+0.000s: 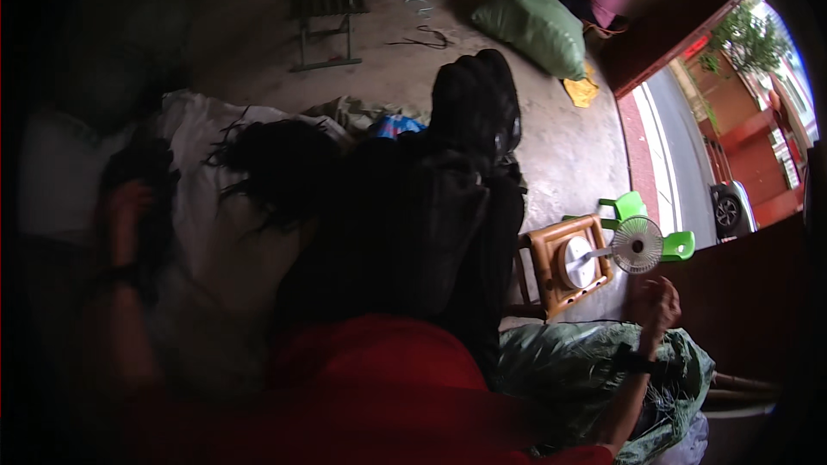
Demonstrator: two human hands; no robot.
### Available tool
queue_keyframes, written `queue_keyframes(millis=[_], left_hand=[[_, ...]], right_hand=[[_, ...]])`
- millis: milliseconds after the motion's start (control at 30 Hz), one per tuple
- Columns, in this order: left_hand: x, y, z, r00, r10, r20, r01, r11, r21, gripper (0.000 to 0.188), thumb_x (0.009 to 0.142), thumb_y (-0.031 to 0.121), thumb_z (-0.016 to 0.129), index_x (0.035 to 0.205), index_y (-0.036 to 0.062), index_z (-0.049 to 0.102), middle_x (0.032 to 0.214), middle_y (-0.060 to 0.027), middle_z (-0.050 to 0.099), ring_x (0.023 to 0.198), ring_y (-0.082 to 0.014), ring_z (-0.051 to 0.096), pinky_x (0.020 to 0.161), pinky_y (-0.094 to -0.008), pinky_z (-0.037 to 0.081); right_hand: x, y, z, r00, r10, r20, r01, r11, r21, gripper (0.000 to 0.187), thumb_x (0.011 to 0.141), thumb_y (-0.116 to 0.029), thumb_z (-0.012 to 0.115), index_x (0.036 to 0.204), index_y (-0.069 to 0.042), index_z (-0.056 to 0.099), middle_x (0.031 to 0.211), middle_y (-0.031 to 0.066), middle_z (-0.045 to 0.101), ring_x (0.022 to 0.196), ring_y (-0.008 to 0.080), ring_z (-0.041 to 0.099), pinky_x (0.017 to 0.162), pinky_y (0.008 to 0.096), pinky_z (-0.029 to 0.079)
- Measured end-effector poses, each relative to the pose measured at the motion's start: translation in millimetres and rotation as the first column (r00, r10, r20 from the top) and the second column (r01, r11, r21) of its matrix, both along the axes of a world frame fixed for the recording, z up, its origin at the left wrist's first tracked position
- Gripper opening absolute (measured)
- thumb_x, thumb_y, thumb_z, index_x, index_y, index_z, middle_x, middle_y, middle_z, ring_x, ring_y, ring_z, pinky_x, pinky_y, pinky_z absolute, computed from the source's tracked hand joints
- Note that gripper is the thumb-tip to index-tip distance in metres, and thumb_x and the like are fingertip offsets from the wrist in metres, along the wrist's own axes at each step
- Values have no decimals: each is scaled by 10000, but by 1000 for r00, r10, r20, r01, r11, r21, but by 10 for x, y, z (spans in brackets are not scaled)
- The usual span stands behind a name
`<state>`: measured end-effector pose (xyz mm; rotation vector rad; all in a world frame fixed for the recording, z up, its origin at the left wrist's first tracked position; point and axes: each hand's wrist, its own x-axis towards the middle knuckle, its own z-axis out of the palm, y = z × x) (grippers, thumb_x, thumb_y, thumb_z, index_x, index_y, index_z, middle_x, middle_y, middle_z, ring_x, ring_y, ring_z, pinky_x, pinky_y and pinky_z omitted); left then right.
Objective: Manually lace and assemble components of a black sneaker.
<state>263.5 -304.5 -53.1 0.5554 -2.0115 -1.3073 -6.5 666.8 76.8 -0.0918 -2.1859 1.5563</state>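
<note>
My left hand (131, 200) is at the far left, dim and blurred, against a dark bundle (142, 168). Its fingers are too dark to make out. Out to the right, my right hand (662, 303) is raised above a green woven sack (551, 353), its fingers curled together. Whatever is in them, if anything, is too small to see. A dark band circles that wrist. Between my hands, black frayed material (280, 168) lies beside my dark-clad legs (396, 241), over a pale sheet or sack (198, 293).
A small fan (637, 245) with a white base stands on a brown stool (568, 297) by my right hand. Green plastic chairs (678, 246) are behind it. Farther off are a folding stool (327, 2), a full green sack (532, 27) and a doorway onto a road (676, 138).
</note>
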Motion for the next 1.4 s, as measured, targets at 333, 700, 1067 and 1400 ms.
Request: queue_keyframes(millis=[333, 700, 1067, 1400], left_hand=[[-1752, 3453, 473, 817, -577, 20, 577, 817, 12, 82, 883, 34, 603, 962, 34, 628, 668, -71, 567, 570, -160, 557, 576, -291, 473], [-1791, 3984, 452, 837, -546, -26, 491, 772, -405, 210, 828, 82, 719, 982, 76, 578, 754, -74, 582, 664, -199, 642, 578, -313, 519], [-1740, 4023, 528, 796, -600, 82, 601, 764, -235, 295, 740, 13, 764, 957, 59, 570, 861, -62, 578, 746, -199, 636, 664, -320, 539], [-1771, 4092, 491, 808, -586, 67, 579, 767, -278, 297, 729, -8, 755, 979, 53, 607, 880, -68, 576, 762, -212, 637, 677, -325, 539]], right_hand=[[663, -3527, -565, 796, 501, 341, -532, 847, -3, 184, 942, -84, 598, 1086, -12, 687, 726, 3, 618, 678, 78, 586, 596, 245, 460], [691, -3799, -579, 828, 509, 234, -560, 771, 304, 138, 871, -50, 651, 995, -10, 695, 788, 80, 653, 718, 128, 635, 639, 266, 479], [700, -3867, -705, 917, 394, -58, -294, 767, 571, 95, 820, -52, 697, 896, -79, 646, 753, 91, 605, 669, 289, 635, 579, 364, 479], [675, -3935, -736, 897, 440, -37, -349, 760, 548, 97, 816, -43, 677, 872, -59, 599, 774, 110, 614, 692, 317, 640, 596, 371, 491]])
